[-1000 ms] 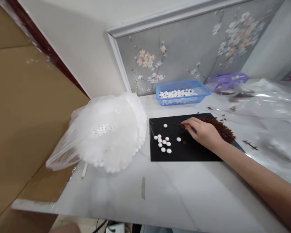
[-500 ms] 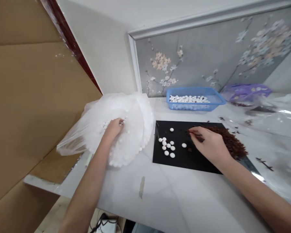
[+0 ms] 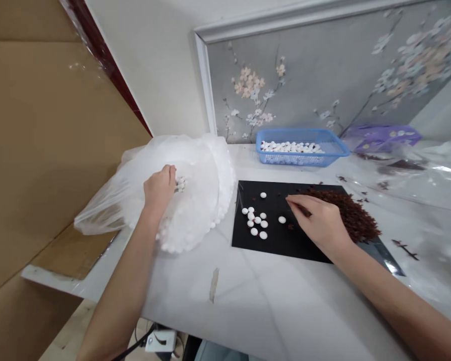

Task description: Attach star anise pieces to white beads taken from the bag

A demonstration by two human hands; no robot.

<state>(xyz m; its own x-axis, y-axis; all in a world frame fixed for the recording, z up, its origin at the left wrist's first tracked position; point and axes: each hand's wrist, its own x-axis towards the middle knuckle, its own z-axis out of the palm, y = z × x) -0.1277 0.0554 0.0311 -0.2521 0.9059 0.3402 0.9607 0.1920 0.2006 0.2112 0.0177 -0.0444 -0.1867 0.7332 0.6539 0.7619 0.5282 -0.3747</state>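
My left hand (image 3: 160,188) reaches into a big white plastic bag (image 3: 199,165) of small white round pieces, fingers curled among the pieces (image 3: 180,184). My right hand (image 3: 319,220) rests on a black mat (image 3: 285,240), fingers pinched on a thin dark brown bit beside a heap of dark brown bits (image 3: 349,213). Several loose white pieces (image 3: 256,220) lie on the mat's left half, a short way left of my right fingertips.
A blue basket (image 3: 300,156) with white pieces stands behind the mat by the flowered wall panel. A purple tray (image 3: 383,138) and clear plastic sheeting (image 3: 428,195) lie at the right. Brown cardboard (image 3: 41,150) rises at the left, past the table edge.
My left arm came into view and my hand went into the white bag, then shifted slightly left. My right hand stayed on the mat and closed into a pinch.
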